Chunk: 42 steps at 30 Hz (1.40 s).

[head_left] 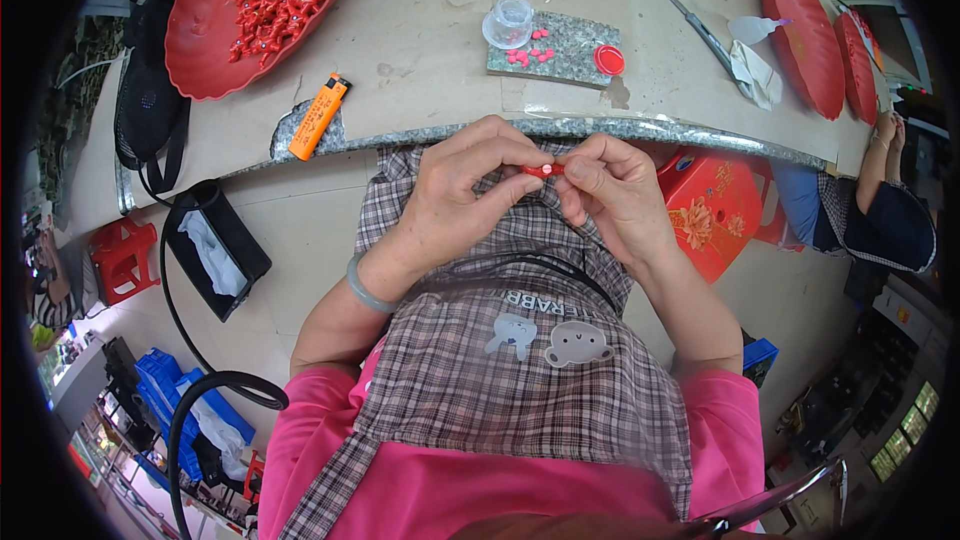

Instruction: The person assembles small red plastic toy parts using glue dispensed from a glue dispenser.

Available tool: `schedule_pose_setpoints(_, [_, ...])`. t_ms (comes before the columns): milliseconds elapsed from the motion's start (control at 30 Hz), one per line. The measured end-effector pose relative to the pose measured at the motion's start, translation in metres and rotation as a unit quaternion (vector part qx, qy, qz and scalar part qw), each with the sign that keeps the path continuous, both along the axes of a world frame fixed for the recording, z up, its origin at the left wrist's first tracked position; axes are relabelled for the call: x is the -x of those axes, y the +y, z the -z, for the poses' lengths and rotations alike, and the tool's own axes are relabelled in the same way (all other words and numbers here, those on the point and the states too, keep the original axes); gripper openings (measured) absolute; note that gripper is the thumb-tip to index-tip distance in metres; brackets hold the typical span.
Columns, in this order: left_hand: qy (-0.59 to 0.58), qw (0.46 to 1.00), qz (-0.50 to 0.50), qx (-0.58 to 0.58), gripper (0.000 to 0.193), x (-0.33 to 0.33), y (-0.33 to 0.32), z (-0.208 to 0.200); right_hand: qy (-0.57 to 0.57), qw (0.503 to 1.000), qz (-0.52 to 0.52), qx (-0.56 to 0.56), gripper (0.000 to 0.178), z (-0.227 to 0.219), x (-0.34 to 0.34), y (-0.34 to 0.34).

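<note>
Red piece point(546, 171): small and glossy, a white spot on it, held up between the two hands, just off the near edge of the table point(410, 70) and above the lap.
Left hand point(455, 185): bent inward, thumb and fingertips narrowed onto the piece's left end; a pale grey-green bangle point(368, 288) rings the wrist.
Right hand point(620, 195): closed to a pinch, thumb and forefinger at the right end, the other fingers curled loosely beneath.
Stone slab point(570, 62): beyond the hands, bearing a clear plastic cup point(511, 24), scattered pink bits point(530, 56) and a round red cap point(608, 60).
Scalloped red tray point(197, 45): over to the left, a heap of red figurines point(280, 10) in it.
Orange lighter point(320, 118): at the table's near edge, between tray and left hand.
Slim grey tool point(702, 32): right of the slab, its lower end against a crumpled white cloth point(756, 76).
Plaid apron point(540, 410): over a pink shirt point(500, 490), below both hands.
</note>
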<state>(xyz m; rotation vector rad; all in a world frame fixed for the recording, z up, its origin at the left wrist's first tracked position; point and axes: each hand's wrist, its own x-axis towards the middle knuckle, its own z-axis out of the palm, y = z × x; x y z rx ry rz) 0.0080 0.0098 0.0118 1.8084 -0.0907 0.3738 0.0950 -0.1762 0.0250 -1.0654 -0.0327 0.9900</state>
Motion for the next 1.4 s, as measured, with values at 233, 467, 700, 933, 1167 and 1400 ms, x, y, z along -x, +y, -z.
schedule_pose_setpoints(233, [0.047, 0.996, 0.008, 0.08, 0.02, 0.001, -0.002, 0.0, -0.025, 1.0, 0.011, 0.014, 0.011, -0.008, 0.0, 0.006])
schedule_pose_setpoints(467, [0.072, 0.993, 0.013, 0.092, 0.02, 0.002, 0.0, 0.001, -0.113, 0.993, -0.006, 0.043, 0.009, 0.001, -0.001, 0.001])
schedule_pose_setpoints(700, [0.095, 0.988, 0.018, 0.116, 0.019, 0.002, 0.001, 0.001, -0.112, 0.991, -0.057, 0.039, 0.011, -0.005, -0.008, -0.006])
schedule_pose_setpoints(933, [0.127, 0.975, 0.048, 0.176, 0.019, 0.005, 0.001, 0.005, -0.238, 0.963, -0.082, 0.095, 0.016, -0.012, -0.004, -0.008])
schedule_pose_setpoints(1167, [0.144, 0.947, 0.095, 0.272, 0.02, 0.005, 0.001, 0.006, -0.723, 0.682, -0.075, 0.076, 0.016, -0.011, -0.012, -0.006])
schedule_pose_setpoints(1400, [0.144, 0.957, 0.123, 0.218, 0.016, 0.005, 0.006, 0.0, -0.821, 0.559, -0.094, 0.067, 0.02, -0.011, -0.013, -0.014])
